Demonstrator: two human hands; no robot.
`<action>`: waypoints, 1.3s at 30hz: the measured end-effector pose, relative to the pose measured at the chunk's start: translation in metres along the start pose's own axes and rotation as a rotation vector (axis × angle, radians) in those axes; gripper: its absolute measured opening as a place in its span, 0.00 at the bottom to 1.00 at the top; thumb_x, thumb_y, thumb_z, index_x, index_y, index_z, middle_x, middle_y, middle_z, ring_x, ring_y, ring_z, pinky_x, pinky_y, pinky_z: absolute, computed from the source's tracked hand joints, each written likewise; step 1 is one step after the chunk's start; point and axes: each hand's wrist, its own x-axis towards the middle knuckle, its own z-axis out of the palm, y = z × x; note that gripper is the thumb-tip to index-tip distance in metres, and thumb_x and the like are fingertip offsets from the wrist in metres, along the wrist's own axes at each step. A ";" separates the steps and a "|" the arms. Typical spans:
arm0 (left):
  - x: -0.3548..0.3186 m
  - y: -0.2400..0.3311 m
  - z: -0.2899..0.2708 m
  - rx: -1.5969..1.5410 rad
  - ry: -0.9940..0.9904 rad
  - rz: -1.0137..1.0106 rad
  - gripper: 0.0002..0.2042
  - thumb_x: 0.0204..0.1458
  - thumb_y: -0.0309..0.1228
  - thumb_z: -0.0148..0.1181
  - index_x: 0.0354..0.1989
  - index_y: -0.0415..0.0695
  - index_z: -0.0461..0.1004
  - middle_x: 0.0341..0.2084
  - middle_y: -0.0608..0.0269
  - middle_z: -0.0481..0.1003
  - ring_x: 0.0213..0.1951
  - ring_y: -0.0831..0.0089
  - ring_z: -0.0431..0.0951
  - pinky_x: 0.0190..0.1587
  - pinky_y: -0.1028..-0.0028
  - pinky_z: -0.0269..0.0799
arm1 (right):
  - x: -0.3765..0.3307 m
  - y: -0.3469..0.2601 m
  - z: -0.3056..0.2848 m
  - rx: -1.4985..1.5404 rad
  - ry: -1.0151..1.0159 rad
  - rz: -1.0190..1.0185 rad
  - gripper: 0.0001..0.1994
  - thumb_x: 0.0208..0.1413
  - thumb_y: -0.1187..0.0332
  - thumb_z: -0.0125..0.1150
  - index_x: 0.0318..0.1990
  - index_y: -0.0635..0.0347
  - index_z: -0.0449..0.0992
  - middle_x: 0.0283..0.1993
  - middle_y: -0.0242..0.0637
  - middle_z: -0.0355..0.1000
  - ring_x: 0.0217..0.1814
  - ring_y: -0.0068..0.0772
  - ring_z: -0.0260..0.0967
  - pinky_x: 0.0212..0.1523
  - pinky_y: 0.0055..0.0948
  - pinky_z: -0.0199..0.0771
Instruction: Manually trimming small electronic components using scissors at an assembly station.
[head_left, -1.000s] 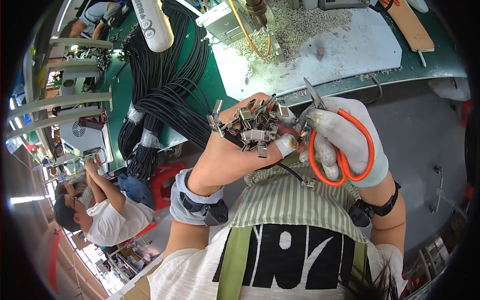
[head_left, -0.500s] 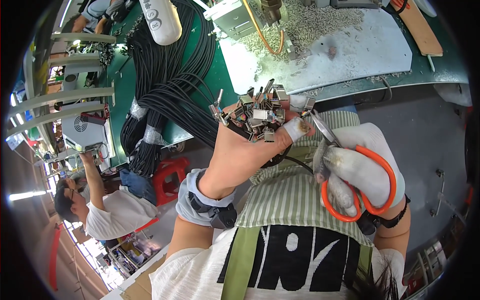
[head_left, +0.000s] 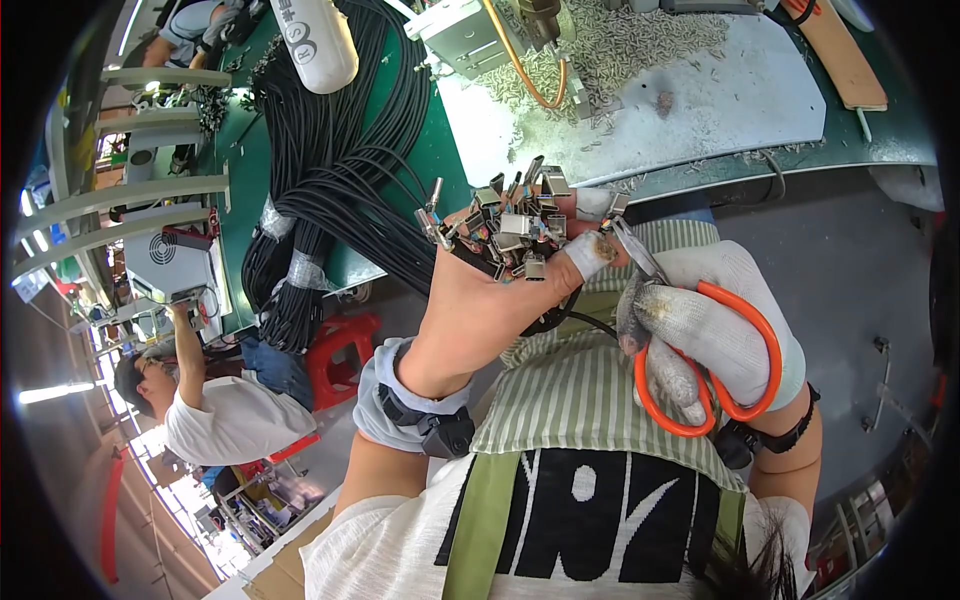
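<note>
My left hand [head_left: 485,312] is closed round a bundle of black cables whose metal connectors [head_left: 514,228] fan out above the fist, with coloured wire ends among them. White tape wraps the thumb and a finger. My right hand [head_left: 700,300], in a grey-white glove, grips scissors [head_left: 772,345] by their orange handles. Their blades reach to my left thumb tip, beside a single metal connector [head_left: 619,205] standing apart from the cluster. Whether the blades touch its wire cannot be made out.
On the green bench [head_left: 400,180] lie long black cables [head_left: 330,200]. A white board [head_left: 720,110] holds a heap of small metal pieces [head_left: 620,50] beside a grey machine [head_left: 465,35]. A seated co-worker [head_left: 235,415] is at left, near a red stool [head_left: 340,355].
My right hand and the scissors have shifted slightly left and up, the blades closer to my left thumb. My left hand has barely moved. The seated co-worker has shifted a little.
</note>
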 end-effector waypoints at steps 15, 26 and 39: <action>0.002 -0.002 -0.004 -0.268 -0.095 -0.114 0.16 0.50 0.28 0.62 0.45 0.39 0.68 0.28 0.60 0.77 0.20 0.85 0.65 0.21 0.85 0.57 | -0.003 0.004 -0.010 -0.085 -0.034 0.073 0.11 0.56 0.68 0.50 0.33 0.70 0.73 0.13 0.31 0.65 0.10 0.17 0.60 0.16 0.18 0.62; 0.002 -0.004 -0.004 -0.228 -0.140 -0.111 0.12 0.51 0.26 0.60 0.44 0.38 0.71 0.28 0.59 0.76 0.20 0.83 0.66 0.21 0.84 0.58 | 0.010 0.030 -0.006 -0.467 0.314 -0.564 0.08 0.51 0.72 0.55 0.38 0.68 0.69 0.22 0.31 0.69 0.18 0.21 0.67 0.20 0.22 0.65; 0.010 -0.014 0.005 -0.141 -0.143 -0.009 0.11 0.48 0.24 0.62 0.40 0.37 0.72 0.31 0.66 0.74 0.36 0.83 0.71 0.39 0.79 0.68 | -0.001 0.104 -0.060 -1.715 0.260 -0.403 0.11 0.41 0.75 0.63 0.35 0.61 0.72 0.20 0.38 0.67 0.17 0.39 0.65 0.19 0.31 0.64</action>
